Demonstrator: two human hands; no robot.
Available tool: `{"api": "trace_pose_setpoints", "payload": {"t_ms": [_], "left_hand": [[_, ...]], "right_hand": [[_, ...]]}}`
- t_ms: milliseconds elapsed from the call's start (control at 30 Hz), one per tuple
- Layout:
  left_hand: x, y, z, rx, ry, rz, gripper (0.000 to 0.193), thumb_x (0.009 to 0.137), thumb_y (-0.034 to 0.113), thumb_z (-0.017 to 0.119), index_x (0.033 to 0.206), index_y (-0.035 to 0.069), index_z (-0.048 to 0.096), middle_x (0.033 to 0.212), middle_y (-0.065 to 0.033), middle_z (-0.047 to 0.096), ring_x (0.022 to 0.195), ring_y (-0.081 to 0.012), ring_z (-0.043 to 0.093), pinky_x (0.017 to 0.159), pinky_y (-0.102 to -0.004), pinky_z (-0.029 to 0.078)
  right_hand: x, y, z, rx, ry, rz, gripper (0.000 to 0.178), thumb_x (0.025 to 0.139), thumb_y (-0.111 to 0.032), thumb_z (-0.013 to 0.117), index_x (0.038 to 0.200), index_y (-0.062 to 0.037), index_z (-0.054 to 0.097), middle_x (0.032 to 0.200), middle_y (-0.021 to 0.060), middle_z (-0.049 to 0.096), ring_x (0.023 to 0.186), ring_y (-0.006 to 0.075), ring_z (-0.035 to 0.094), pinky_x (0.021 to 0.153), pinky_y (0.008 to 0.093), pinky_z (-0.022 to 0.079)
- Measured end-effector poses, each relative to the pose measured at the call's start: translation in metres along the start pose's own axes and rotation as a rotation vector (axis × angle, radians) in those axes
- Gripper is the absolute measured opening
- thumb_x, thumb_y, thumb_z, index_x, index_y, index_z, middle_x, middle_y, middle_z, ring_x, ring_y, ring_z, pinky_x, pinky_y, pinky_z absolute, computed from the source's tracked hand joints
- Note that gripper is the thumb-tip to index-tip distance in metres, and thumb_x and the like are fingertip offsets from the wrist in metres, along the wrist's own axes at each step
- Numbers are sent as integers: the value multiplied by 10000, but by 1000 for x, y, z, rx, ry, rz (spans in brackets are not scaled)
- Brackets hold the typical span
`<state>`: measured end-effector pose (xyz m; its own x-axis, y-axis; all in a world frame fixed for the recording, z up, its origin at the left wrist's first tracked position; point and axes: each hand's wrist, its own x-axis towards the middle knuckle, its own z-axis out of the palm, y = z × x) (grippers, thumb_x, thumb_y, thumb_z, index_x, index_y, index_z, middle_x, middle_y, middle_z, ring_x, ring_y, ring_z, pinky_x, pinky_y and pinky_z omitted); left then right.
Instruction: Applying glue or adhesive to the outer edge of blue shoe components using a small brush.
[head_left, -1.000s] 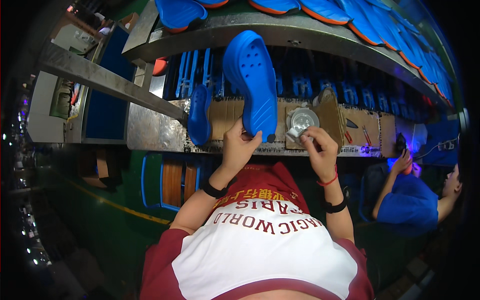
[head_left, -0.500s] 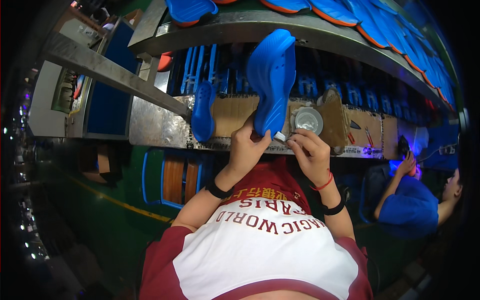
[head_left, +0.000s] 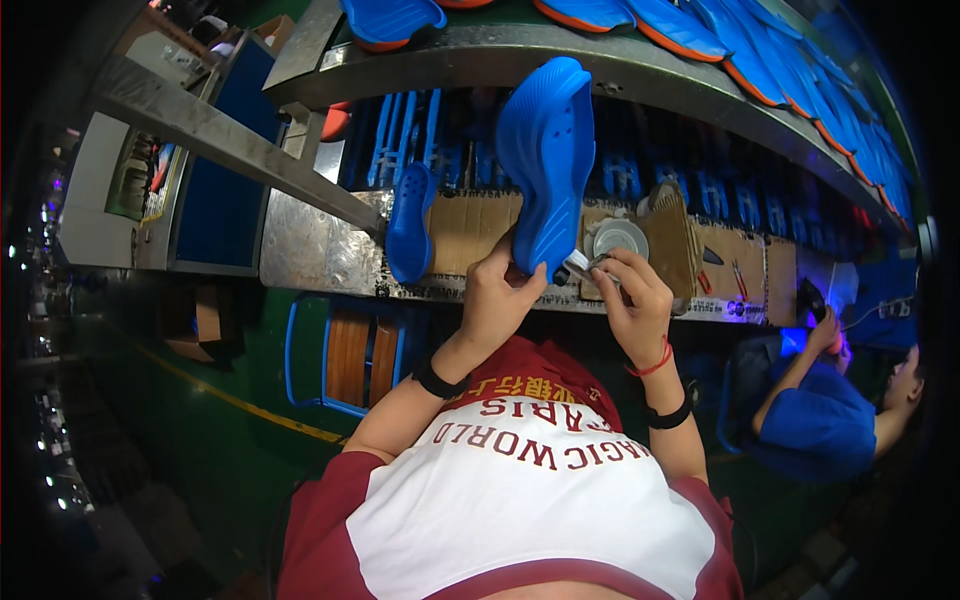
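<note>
My left hand (head_left: 497, 292) is closed around the lower end of a blue shoe sole (head_left: 548, 150), which stands tilted with its long shape pointing away from me. Between the thumb and fingers of my right hand (head_left: 637, 297) is a small white-tipped brush (head_left: 577, 262), its handle mostly hidden. The brush tip is at the right edge of the sole's near end; whether it touches cannot be made out. Just beyond my right hand stands a round white cup (head_left: 620, 238). A second blue sole (head_left: 410, 225) lies on the bench to the left.
Cardboard (head_left: 460, 235) covers part of the metal bench (head_left: 320, 250). Red-handled tools (head_left: 738, 280) lie at the right. Above runs a metal-edged shelf (head_left: 450, 62) with several blue-and-orange soles (head_left: 680, 35). A co-worker in blue (head_left: 815, 420) sits at the right; a stool (head_left: 347, 360) stands below left.
My right hand has shifted slightly right with the brush, whose white tip now slants along the sole's edge. The sole remains in my left hand, turned slightly. The view has shifted a little.
</note>
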<state>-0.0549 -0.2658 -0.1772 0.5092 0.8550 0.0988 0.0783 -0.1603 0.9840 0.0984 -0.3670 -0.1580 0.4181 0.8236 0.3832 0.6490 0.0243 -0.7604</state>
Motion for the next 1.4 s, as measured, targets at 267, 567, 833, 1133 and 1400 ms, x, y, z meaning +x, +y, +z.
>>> {"api": "trace_pose_setpoints", "payload": {"t_ms": [267, 567, 833, 1133, 1400], "left_hand": [[8, 1, -1, -55, 39, 20, 449, 793, -1, 623, 1222, -57, 503, 836, -136, 663, 737, -148, 655, 655, -275, 525], [32, 21, -26, -127, -28, -11, 560, 780, -33, 655, 1204, 0, 291, 1022, -153, 599, 868, -164, 635, 698, -253, 542], [196, 107, -92, -592, -108, 0, 351, 901, 86, 557, 1183, -76, 428, 1125, -197, 569, 951, -273, 638, 797, -297, 569], [243, 93, -108, -630, 67, 41, 269, 949, 130, 513, 1154, -43, 507, 1036, -124, 622, 813, -158, 643, 655, -191, 534], [43, -198, -156, 1078, 762, 126, 527, 792, 173, 702, 1192, -13, 413, 1187, -195, 446, 933, -287, 539, 812, -394, 471]], "right_hand": [[1, 0, 6, 24, -79, -52, 105, 763, 11, 671, 863, 7, 641, 895, 133, 635, 689, 270, 642, 589, 296, 497], [-3, 16, 2, 495, 206, 322, 101, 823, 9, 639, 895, 79, 647, 961, 127, 653, 887, 172, 609, 771, 264, 475], [-21, 27, -9, 523, 221, 380, 111, 835, 0, 638, 921, 69, 652, 959, 95, 649, 813, 108, 581, 702, 213, 462], [-25, 45, 10, 551, 197, 381, 111, 825, -17, 660, 915, 47, 672, 925, 68, 658, 759, 74, 560, 645, 198, 447], [-40, 71, 20, 287, 130, 423, 123, 813, -77, 684, 886, 21, 674, 888, 69, 669, 670, 64, 548, 580, 208, 429]]}}
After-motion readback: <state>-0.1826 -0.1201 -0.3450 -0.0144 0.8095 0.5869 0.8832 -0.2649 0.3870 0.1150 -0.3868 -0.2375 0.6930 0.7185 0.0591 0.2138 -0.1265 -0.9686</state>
